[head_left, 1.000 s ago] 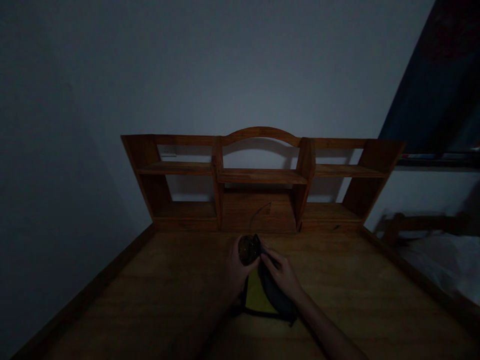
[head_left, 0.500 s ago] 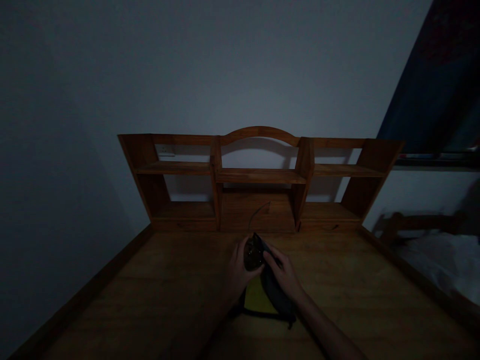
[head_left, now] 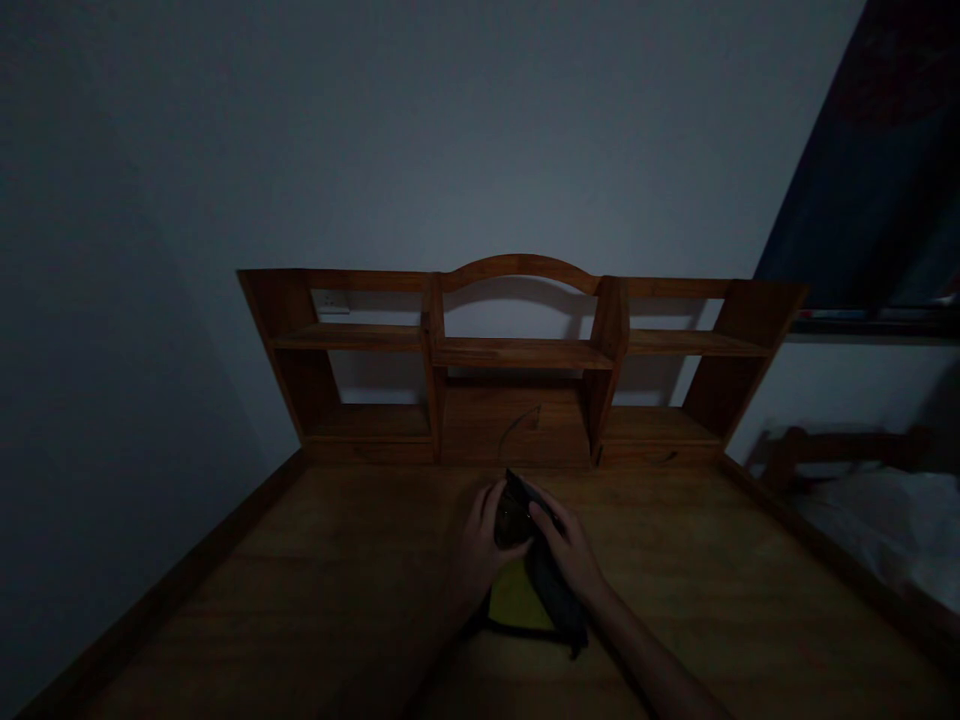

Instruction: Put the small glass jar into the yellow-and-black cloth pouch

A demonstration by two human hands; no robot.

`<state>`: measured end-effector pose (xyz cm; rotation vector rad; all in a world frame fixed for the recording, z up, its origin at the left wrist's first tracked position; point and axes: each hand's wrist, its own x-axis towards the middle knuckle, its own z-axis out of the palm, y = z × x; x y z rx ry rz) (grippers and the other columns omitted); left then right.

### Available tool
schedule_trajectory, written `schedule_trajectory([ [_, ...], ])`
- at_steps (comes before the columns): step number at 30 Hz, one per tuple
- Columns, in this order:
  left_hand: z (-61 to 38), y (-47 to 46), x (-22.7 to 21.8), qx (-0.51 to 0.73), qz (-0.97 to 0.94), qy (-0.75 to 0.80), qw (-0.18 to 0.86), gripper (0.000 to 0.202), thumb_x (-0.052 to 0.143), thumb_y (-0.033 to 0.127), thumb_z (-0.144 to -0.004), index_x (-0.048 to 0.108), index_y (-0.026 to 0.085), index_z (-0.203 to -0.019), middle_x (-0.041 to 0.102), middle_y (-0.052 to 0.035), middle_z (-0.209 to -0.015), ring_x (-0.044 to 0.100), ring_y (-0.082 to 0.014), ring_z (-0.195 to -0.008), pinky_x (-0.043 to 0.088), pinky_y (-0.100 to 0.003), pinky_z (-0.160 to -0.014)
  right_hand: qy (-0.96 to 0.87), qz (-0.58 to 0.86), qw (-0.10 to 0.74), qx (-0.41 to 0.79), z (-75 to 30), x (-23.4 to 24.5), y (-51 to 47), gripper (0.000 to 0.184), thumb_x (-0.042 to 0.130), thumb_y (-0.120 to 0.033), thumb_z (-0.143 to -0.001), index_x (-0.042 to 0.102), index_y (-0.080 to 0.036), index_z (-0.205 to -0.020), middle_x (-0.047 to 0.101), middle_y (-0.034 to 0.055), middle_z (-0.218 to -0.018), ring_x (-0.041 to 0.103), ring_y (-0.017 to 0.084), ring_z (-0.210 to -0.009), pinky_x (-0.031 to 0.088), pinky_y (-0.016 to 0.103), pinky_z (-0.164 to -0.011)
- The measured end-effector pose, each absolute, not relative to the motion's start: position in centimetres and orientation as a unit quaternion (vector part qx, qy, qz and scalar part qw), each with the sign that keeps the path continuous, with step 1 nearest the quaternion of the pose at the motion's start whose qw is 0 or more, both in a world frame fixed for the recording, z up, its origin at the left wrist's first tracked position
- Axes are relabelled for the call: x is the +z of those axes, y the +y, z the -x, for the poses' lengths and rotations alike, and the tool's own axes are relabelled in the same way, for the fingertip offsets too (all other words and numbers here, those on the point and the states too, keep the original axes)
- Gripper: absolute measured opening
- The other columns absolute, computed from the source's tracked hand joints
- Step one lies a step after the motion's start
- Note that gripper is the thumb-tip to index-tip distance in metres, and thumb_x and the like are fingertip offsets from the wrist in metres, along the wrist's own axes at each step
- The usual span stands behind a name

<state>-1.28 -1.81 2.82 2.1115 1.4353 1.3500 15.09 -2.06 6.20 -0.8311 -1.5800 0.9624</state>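
Note:
In the dim head view, my left hand (head_left: 480, 545) curls around a dark, glossy, rounded thing (head_left: 511, 520) whose kind I cannot make out. My right hand (head_left: 564, 545) pinches the dark edge of a black pouch-like piece (head_left: 551, 590), its thumb lying beside the glossy thing. Below the hands a yellow-green panel (head_left: 517, 600) shows, bordered by a black band with a small knotted or loose end at lower right. How far the glossy thing sits inside the black piece is hidden by the fingers and the darkness.
A wooden desk (head_left: 337, 590) spreads beneath the hands, with raised side edges. Along its back stands a wooden shelf unit (head_left: 523, 352) with low drawers. A wall socket (head_left: 331, 302) shows behind its left part. At right lies a pale plastic-like heap (head_left: 885, 530).
The glossy thing has turned or sunk slightly, and less of it shows between my hands. Both hands have moved very little, keeping their grips.

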Motion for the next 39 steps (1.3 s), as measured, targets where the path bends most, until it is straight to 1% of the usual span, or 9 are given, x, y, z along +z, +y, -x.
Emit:
schedule_trajectory([
  [4,1.3,-1.9,3.4,0.483,-0.730,0.470,0.116,0.082,0.074,0.023,-0.074,0.032,0.030,-0.144,0.042,-0.0091,-0.143,0.046,-0.0263,-0.132,0.042,-0.042,-0.110,-0.656,0.334,0.533,0.416,-14.8,6.5,-2.4,0.042,0.047,-0.047,-0.098,0.056,-0.030,-0.135,0.053,0.0022,-0.143,0.043,0.024,-0.137,0.024,0.046,-0.119],
  [8,1.3,-1.8,3.5,0.489,-0.731,0.459,0.123,0.082,0.072,0.017,-0.074,0.033,0.032,-0.144,0.039,-0.0088,-0.144,0.044,-0.0265,-0.133,0.041,-0.043,-0.110,-0.647,0.329,0.536,0.431,-14.6,6.6,-2.5,0.045,0.044,-0.049,-0.099,0.053,-0.030,-0.138,0.050,0.0023,-0.146,0.040,0.023,-0.139,0.022,0.046,-0.120],
  [14,1.3,-2.0,3.6,0.507,-0.719,0.454,0.142,0.080,0.068,0.010,-0.073,0.035,0.031,-0.143,0.040,-0.0082,-0.142,0.044,-0.0261,-0.132,0.040,-0.045,-0.111,-0.659,0.332,0.528,0.420,-14.6,6.5,-2.5,0.044,0.045,-0.046,-0.099,0.052,-0.029,-0.139,0.048,0.0018,-0.147,0.040,0.022,-0.139,0.021,0.045,-0.120],
  [18,1.3,-2.2,4.2,0.516,-0.717,0.449,0.134,0.078,0.063,0.006,-0.074,0.036,0.031,-0.142,0.039,-0.0071,-0.143,0.042,-0.0249,-0.133,0.035,-0.046,-0.114,-0.651,0.353,0.526,0.419,-14.7,5.9,-2.3,0.043,0.047,-0.047,-0.098,0.056,-0.029,-0.135,0.052,0.0024,-0.145,0.043,0.022,-0.137,0.022,0.045,-0.120],
  [22,1.4,-2.2,4.3,0.520,-0.718,0.445,0.125,0.078,0.062,0.007,-0.076,0.033,0.030,-0.144,0.039,-0.0074,-0.144,0.040,-0.0242,-0.135,0.033,-0.045,-0.116,-0.642,0.368,0.526,0.420,-14.7,5.4,-2.1,0.042,0.048,-0.049,-0.097,0.059,-0.029,-0.132,0.055,0.0033,-0.142,0.046,0.023,-0.134,0.025,0.045,-0.119],
  [25,1.4,-2.2,4.3,0.520,-0.717,0.449,0.119,0.077,0.062,0.008,-0.076,0.034,0.030,-0.144,0.040,-0.0080,-0.144,0.041,-0.0246,-0.134,0.035,-0.045,-0.114,-0.642,0.370,0.526,0.418,-14.8,5.4,-2.1,0.043,0.049,-0.050,-0.096,0.059,-0.028,-0.132,0.055,0.0040,-0.142,0.046,0.023,-0.134,0.025,0.046,-0.119],
  [30,1.3,-2.2,4.3,0.528,-0.703,0.464,0.107,0.078,0.067,0.011,-0.075,0.035,0.030,-0.143,0.043,-0.0082,-0.142,0.044,-0.0249,-0.132,0.037,-0.045,-0.112,-0.636,0.378,0.527,0.418,-14.8,5.5,-2.0,0.045,0.050,-0.051,-0.095,0.061,-0.026,-0.130,0.058,0.0057,-0.138,0.049,0.025,-0.132,0.029,0.047,-0.117],
  [35,1.3,-1.9,4.2,0.552,-0.683,0.471,0.088,0.079,0.072,0.017,-0.075,0.033,0.027,-0.143,0.044,-0.0100,-0.140,0.044,-0.0262,-0.132,0.038,-0.047,-0.111,-0.643,0.371,0.526,0.415,-14.7,5.5,-2.0,0.046,0.049,-0.050,-0.096,0.058,-0.026,-0.133,0.057,0.0050,-0.140,0.049,0.024,-0.132,0.028,0.047,-0.117],
  [39,1.4,-1.7,4.3,0.577,-0.676,0.454,0.063,0.076,0.070,0.016,-0.077,0.033,0.026,-0.142,0.042,-0.0109,-0.143,0.041,-0.0261,-0.135,0.036,-0.048,-0.113,-0.664,0.363,0.525,0.389,-14.6,5.2,-2.0,0.042,0.050,-0.046,-0.096,0.058,-0.027,-0.133,0.058,0.0045,-0.138,0.051,0.024,-0.131,0.033,0.046,-0.116],
])
